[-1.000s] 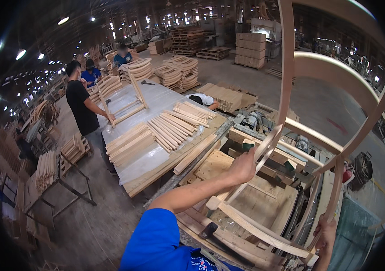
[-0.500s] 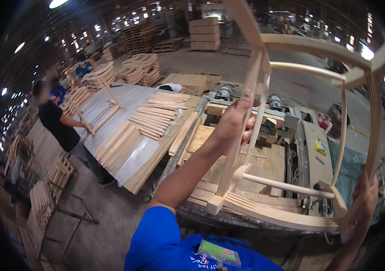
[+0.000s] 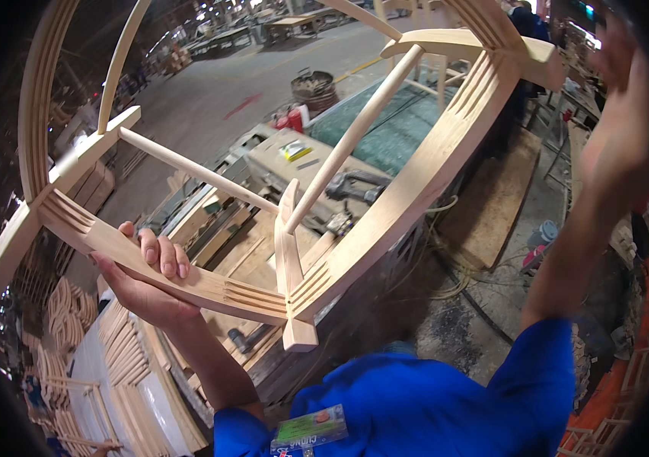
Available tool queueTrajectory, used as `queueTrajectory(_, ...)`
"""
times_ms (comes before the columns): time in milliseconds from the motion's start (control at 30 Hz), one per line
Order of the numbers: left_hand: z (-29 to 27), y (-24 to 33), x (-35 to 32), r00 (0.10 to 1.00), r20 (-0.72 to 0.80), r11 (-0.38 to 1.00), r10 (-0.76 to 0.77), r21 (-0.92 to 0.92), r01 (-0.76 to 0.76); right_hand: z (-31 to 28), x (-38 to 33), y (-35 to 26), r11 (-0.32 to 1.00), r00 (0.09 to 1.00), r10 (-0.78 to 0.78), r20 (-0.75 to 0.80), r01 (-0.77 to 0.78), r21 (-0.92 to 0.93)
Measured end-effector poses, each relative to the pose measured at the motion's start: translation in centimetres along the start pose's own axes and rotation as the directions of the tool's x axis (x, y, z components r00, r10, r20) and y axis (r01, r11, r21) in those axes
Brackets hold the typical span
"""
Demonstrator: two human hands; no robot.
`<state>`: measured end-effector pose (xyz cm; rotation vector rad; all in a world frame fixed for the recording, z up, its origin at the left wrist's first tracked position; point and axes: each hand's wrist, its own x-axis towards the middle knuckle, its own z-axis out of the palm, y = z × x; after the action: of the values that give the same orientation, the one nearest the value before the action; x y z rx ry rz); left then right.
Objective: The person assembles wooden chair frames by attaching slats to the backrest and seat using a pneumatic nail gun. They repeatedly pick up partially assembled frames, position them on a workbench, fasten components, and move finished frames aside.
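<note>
Bare wooden chair frame [image 3: 385,206] — held overhead, long axis from lower left to upper right of frame. Left hand [image 3: 145,282] — fingers curled shut over its lower-left rail. Right hand [image 3: 621,129] — blurred at upper right; grip indeterminable.

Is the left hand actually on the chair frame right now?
Touching. The head view shows the left hand under a curved rail of the wooden chair frame, its fingers curled over the rail's upper edge with no gap.
</note>
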<state>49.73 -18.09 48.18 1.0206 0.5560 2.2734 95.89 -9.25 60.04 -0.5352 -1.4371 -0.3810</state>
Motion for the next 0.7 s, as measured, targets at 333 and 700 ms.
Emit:
queueTrajectory(333, 3.2, -1.0, -0.2, 0.992, 0.092, 0.965, -0.084, -0.241, 0.104, 7.2, -9.1, -9.8, 0.45, 0.66, 0.75, 0.044, -0.558, 0.697)
queueTrajectory(700, 2.5, -6.8, 3.8, 0.97, -0.005, 0.949, -0.245, -0.208, 0.239, 10.7, -10.2, -6.4, 0.406, 0.578, 0.813, 0.07, -0.648, 0.644)
